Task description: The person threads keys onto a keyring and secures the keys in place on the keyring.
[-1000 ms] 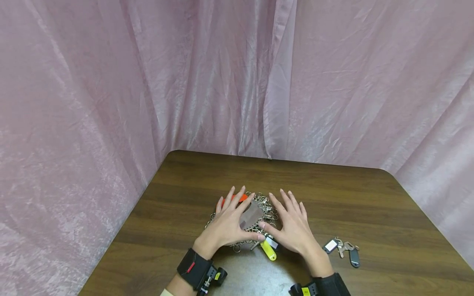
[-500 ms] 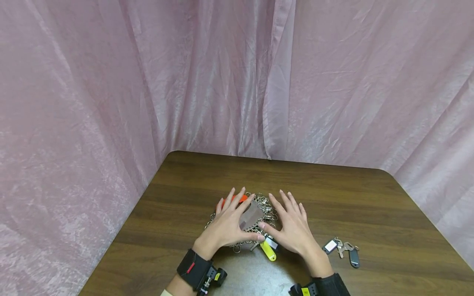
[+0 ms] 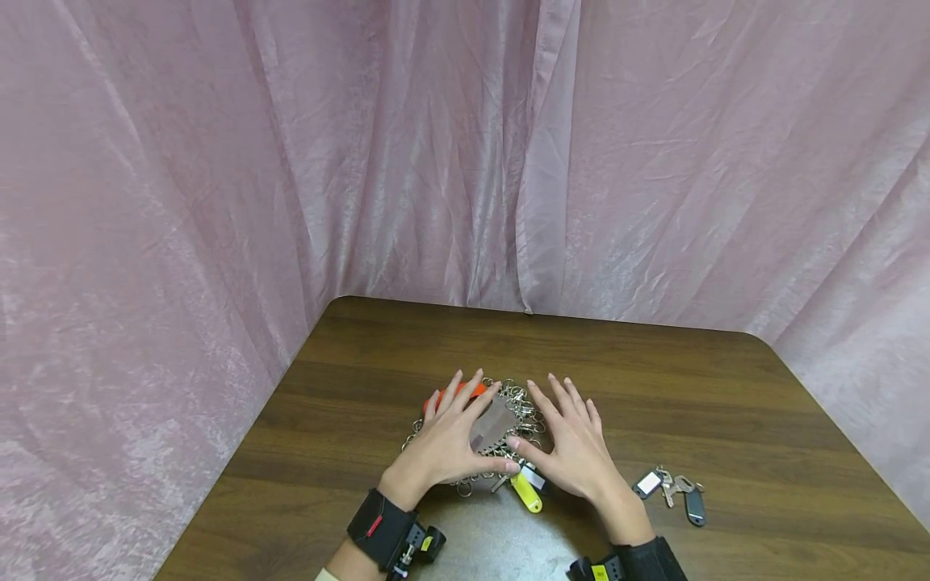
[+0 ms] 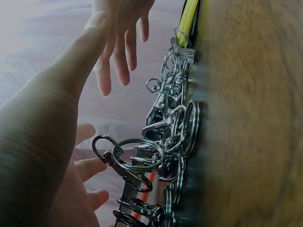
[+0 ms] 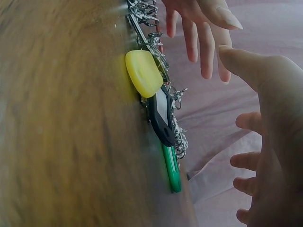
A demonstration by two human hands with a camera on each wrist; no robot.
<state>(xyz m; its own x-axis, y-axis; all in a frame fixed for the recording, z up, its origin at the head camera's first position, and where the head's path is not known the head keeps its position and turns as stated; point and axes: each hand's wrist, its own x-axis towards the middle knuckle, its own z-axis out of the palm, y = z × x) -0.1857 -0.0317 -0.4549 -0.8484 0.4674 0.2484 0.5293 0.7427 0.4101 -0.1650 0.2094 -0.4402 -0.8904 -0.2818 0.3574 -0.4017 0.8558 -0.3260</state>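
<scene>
My left hand (image 3: 443, 440) hovers, fingers spread, over the left part of a heap of metal key rings and clasps (image 3: 519, 401). My right hand (image 3: 570, 444) is held likewise at the heap's right side; both wrist views show a gap beneath the fingers. Between the hands lies a flat grey piece (image 3: 496, 424), its kind unclear. An orange piece (image 3: 475, 390) shows behind the left fingers. At the near side lie a yellow key tag (image 3: 526, 494) and a black key tag (image 3: 534, 477) with a white label. The right wrist view shows a green tag (image 5: 172, 170).
Right of the hands lie two keys (image 3: 668, 488) with a white-labelled dark tag (image 3: 648, 483) and a dark grey tag (image 3: 695, 507). Everything rests on a brown wooden table (image 3: 349, 355). Pink curtains (image 3: 436, 161) hang behind the table and along its sides.
</scene>
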